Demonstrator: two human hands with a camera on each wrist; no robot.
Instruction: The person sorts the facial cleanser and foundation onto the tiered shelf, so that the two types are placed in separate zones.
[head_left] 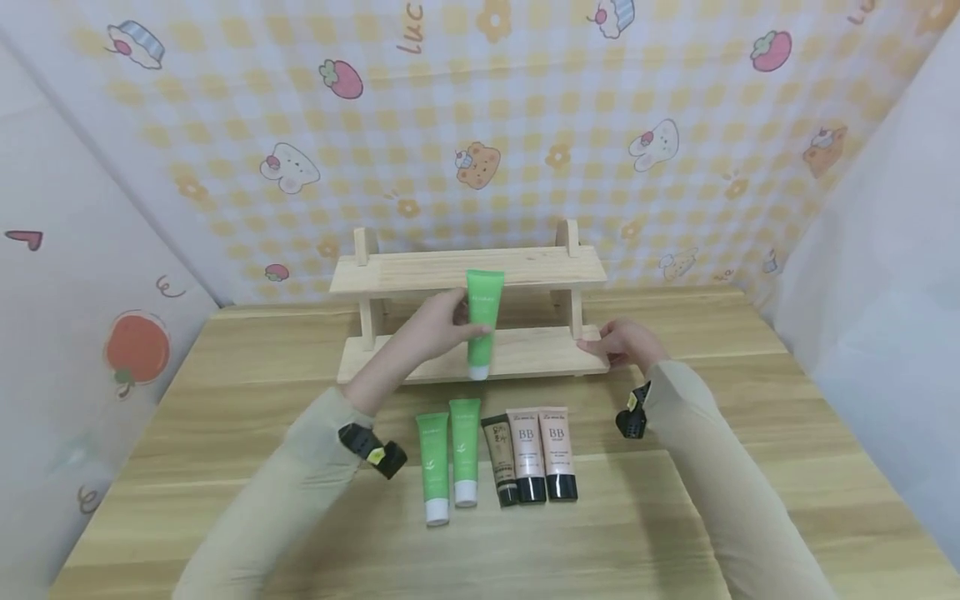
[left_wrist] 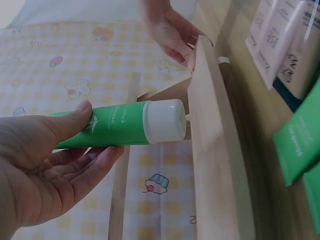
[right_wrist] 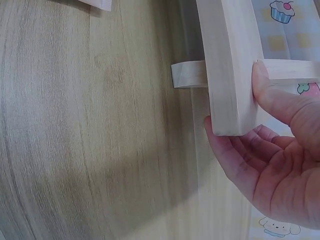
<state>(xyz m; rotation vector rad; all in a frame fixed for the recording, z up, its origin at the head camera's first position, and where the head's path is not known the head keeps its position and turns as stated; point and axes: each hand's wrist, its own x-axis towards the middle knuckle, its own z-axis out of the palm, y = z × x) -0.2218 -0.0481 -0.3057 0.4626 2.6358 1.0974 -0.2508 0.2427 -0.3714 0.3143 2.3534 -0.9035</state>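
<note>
In the head view my left hand [head_left: 442, 321] holds a green squeeze tube [head_left: 483, 304] upright, white cap down, in front of the two-tier wooden shelf [head_left: 420, 271]. The left wrist view shows the thumb on one side of the tube [left_wrist: 120, 124] and the fingers on the other; its cap is close to the lower board [left_wrist: 210, 150]. My right hand [head_left: 626, 343] grips the right end of that lower board. In the right wrist view the thumb of the right hand [right_wrist: 280, 160] lies on the board's top [right_wrist: 227, 75] and the fingers are underneath.
Before the shelf, two green tubes [head_left: 433, 467] [head_left: 465, 450] lie on the wooden table [head_left: 300, 517]. Beside them lie a brown tube [head_left: 500, 458] and two pink BB cream tubes [head_left: 527, 450] [head_left: 557, 450] with black caps. A checked cloth [head_left: 525, 108] hangs behind.
</note>
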